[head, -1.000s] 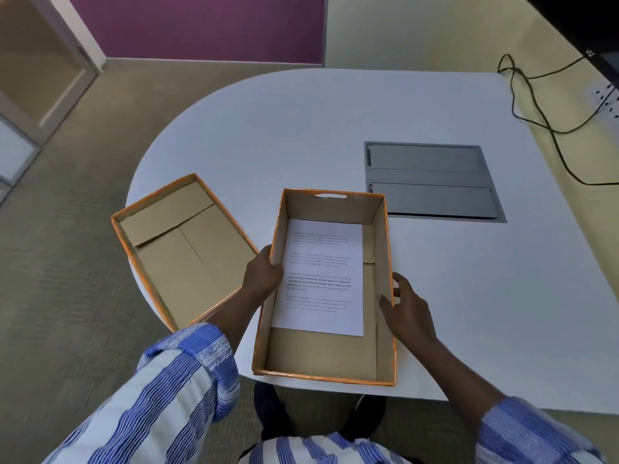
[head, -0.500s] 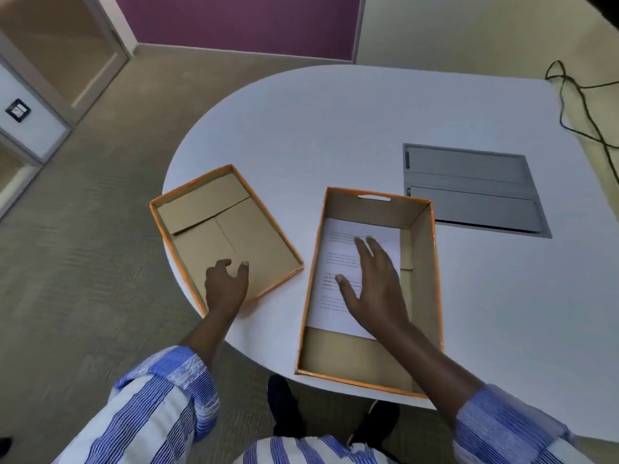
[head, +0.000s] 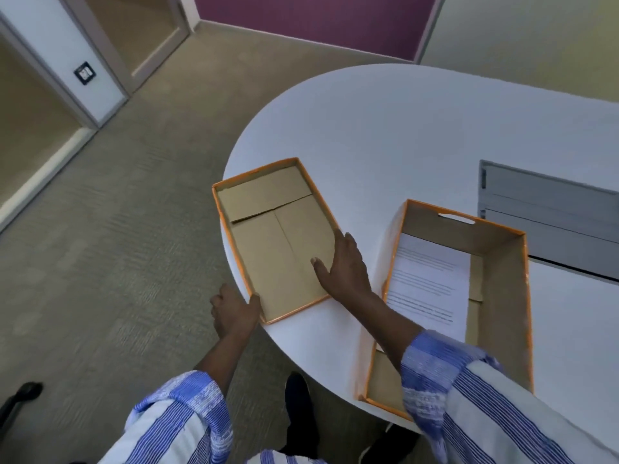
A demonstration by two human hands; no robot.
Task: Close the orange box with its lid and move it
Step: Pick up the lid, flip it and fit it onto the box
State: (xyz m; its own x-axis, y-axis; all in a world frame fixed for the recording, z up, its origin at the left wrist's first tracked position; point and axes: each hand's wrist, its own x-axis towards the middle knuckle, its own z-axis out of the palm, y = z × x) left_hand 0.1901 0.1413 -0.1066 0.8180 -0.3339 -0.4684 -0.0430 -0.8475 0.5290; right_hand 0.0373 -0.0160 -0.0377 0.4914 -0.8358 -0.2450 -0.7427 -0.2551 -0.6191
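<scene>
Your table point(head: 418, 128) is white with a rounded end toward the carpeted floor point(head: 117, 246). Directly on it lie two things: the lid point(head: 268, 236), upturned with its brown inside showing, sitting at the table's rounded edge with its near-left corner reaching past the rim, and the orange box point(head: 502, 296), open, to the lid's right and apart from it, its near end overhanging the table edge. A grey hatch panel point(head: 552, 216) is set flush into the tabletop just beyond the box.
</scene>
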